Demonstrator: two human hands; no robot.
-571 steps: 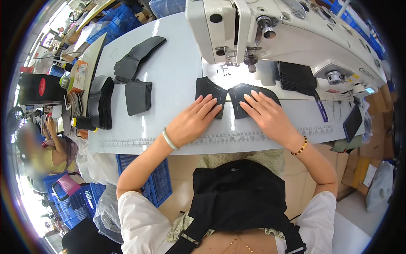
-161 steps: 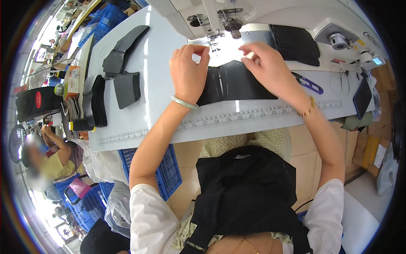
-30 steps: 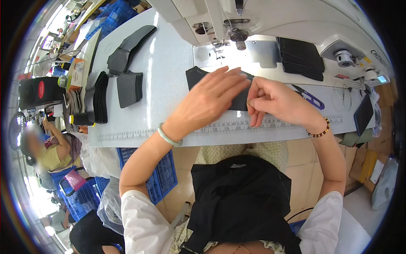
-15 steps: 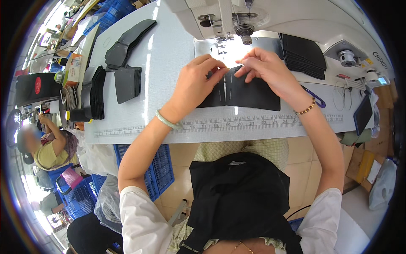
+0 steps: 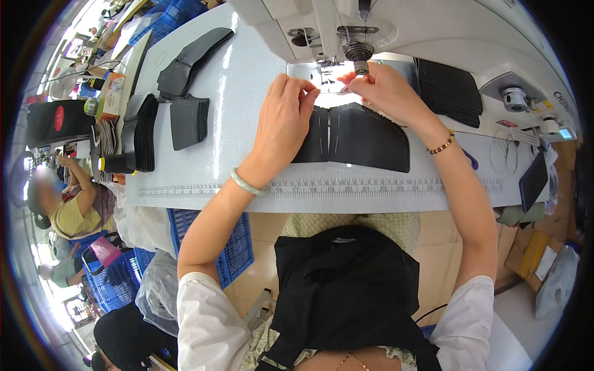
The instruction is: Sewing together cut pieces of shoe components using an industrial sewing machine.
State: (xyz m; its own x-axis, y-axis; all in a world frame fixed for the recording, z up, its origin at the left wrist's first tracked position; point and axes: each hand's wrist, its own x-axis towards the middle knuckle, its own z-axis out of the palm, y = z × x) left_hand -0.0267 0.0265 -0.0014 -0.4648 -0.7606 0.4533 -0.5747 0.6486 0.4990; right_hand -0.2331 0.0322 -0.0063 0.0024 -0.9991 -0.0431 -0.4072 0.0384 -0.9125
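A flat black fabric piece (image 5: 362,137) with pale stitch lines lies on the white table (image 5: 247,74), its top edge under the needle of the white sewing machine (image 5: 346,37). My left hand (image 5: 283,117) rests on the piece's left part, fingertips pinched at its upper edge. My right hand (image 5: 383,93) pinches the upper edge right below the presser foot (image 5: 360,62). A green bangle is on my left wrist, a bead bracelet on my right.
Stacks of black cut pieces (image 5: 185,120) lie at the left, another stack (image 5: 448,86) right of the machine. A ruler strip (image 5: 322,187) runs along the table's front edge. Blue crates (image 5: 232,250) stand below. Other people (image 5: 74,204) sit at the far left. A phone (image 5: 533,179) lies at right.
Both hands have slid up the black piece toward the needle; my fingertips now pinch its top edge under the presser foot. The view has tilted closer to the machine.
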